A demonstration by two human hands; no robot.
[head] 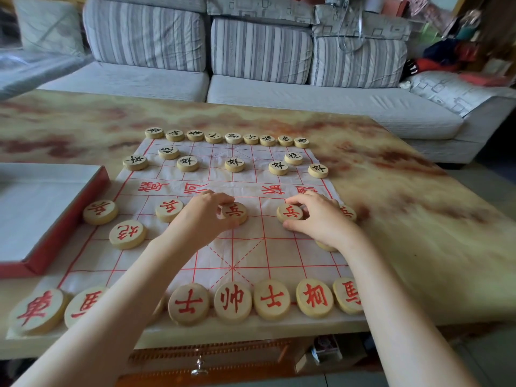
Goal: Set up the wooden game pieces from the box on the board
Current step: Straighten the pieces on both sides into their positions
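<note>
A white cloth board (pixel 245 247) with red grid lines lies on the table. Black-lettered wooden discs (pixel 234 164) fill its far rows. Red-lettered discs (pixel 233 302) line the near edge. My left hand (pixel 203 216) grips a red soldier disc (pixel 234 212) at the board's middle, thumb and fingers around its rim. My right hand (pixel 318 216) holds a second red soldier disc (pixel 290 212) to the right, fingers curled around it. Another red disc (pixel 349 212) peeks out behind my right hand. My right wrist partly hides one more disc (pixel 325 246).
The red-sided box (pixel 69 219) with a pale inside sits at the board's left edge. The marbled table (pixel 418 219) stretches to the right. A grey striped sofa (pixel 251 79) stands behind it. A drawer with a metal pull (pixel 199 367) is under the near edge.
</note>
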